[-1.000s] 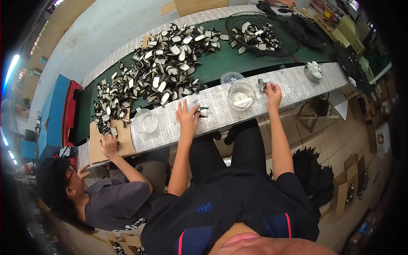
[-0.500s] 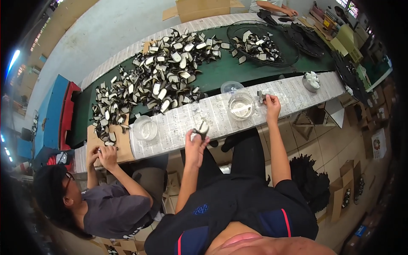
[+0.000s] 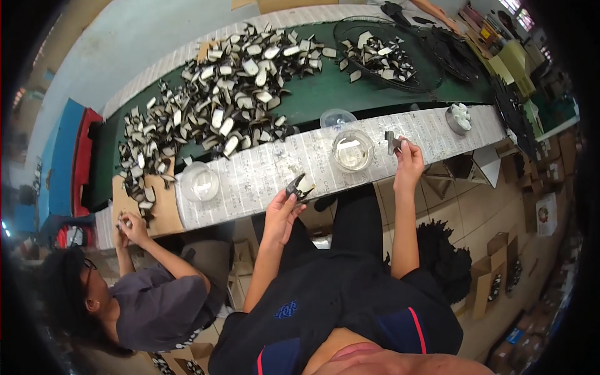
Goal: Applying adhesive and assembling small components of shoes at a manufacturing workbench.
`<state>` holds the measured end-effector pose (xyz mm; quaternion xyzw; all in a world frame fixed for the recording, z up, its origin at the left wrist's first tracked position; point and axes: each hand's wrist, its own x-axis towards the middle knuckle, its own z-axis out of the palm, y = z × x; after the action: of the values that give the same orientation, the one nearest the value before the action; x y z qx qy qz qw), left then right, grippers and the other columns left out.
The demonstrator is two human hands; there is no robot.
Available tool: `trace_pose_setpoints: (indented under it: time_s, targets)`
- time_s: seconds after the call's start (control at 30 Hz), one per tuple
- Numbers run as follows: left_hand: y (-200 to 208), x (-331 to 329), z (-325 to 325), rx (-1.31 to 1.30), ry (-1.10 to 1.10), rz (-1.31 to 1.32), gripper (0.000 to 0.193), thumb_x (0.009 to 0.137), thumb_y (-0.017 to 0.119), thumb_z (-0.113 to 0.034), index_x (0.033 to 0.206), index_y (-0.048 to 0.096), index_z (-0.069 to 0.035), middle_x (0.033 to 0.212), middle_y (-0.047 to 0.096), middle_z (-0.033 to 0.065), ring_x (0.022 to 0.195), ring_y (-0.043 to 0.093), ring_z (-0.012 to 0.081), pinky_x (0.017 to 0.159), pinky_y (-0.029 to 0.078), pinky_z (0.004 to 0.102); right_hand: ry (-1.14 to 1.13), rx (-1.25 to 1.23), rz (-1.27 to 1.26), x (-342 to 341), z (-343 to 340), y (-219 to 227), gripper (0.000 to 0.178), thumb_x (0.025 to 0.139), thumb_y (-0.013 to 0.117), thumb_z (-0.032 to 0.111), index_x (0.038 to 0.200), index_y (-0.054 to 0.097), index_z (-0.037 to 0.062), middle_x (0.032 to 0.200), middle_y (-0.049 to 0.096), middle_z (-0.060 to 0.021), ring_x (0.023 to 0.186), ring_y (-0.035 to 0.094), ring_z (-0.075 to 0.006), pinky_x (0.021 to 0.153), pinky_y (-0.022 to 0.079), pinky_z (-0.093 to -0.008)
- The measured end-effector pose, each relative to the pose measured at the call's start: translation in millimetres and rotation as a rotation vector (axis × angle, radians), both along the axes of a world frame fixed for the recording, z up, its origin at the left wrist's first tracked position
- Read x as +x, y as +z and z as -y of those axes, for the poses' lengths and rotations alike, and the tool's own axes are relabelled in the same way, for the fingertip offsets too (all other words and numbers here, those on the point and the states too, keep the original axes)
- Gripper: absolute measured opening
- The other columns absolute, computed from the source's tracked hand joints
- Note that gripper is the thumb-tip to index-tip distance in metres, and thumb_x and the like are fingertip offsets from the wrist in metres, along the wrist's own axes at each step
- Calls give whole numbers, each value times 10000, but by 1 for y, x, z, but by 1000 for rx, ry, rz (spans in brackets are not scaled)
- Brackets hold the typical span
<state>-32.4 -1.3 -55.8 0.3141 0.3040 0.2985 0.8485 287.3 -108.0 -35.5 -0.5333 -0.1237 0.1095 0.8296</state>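
My left hand (image 3: 280,217) is closed on a small black piece with a white pad (image 3: 302,185) and thin dark prongs, just past the table's near edge. My right hand (image 3: 409,165) pinches a small grey flat piece (image 3: 392,143) over the pale paper-covered strip. Between my hands, a round clear tub (image 3: 353,152) stands on that strip, with a clear shallow dish (image 3: 338,117) behind it. A large heap of similar black-and-white pieces (image 3: 219,94) covers the green surface at the far left.
At left, a co-worker (image 3: 156,287) handles a small piece beside cardboard (image 3: 164,203) and a second clear tub (image 3: 200,182). A wire basket (image 3: 387,53) with more pieces sits at the far right. A tin of white chunks (image 3: 459,119) stands on the strip's right.
The black piece in my left hand has turned, so its dark prongs now point outward to the right. My right hand still pinches the grey piece, slightly tilted. The whole view has shifted a little.
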Motion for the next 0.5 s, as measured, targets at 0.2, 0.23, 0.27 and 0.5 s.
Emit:
trace_pose_setpoints:
  time_s: [0.2,0.23,0.27,0.5]
  targets:
    - [17,18,13,-41,-16,22,286,970,577,-108,1239,547,-14,1096,633,50,970,606,135,866,525,318,239,-389,678,-116,29,74,110,820,692,-21,854,588,-5,1116,643,-156,943,639,-219,816,510,-317]
    - [16,19,16,-25,-24,23,295,968,579,-103,1245,542,-8,1107,632,58,971,605,136,869,522,316,236,-484,892,-127,29,79,132,788,710,-36,860,601,-16,1103,643,-171,921,656,-248,785,521,-309]
    - [21,22,19,-31,-28,8,305,959,589,-86,1246,539,1,1118,628,71,971,604,140,867,525,310,278,-475,907,-137,30,82,179,755,721,-48,893,612,-15,1093,635,-189,920,660,-308,786,531,-326]
    - [20,27,23,-43,-83,19,307,947,601,-67,1238,540,9,1109,628,79,943,612,140,858,532,297,343,-501,1121,-159,31,66,216,735,760,-39,886,607,-19,1125,622,-197,913,662,-307,716,561,-331]
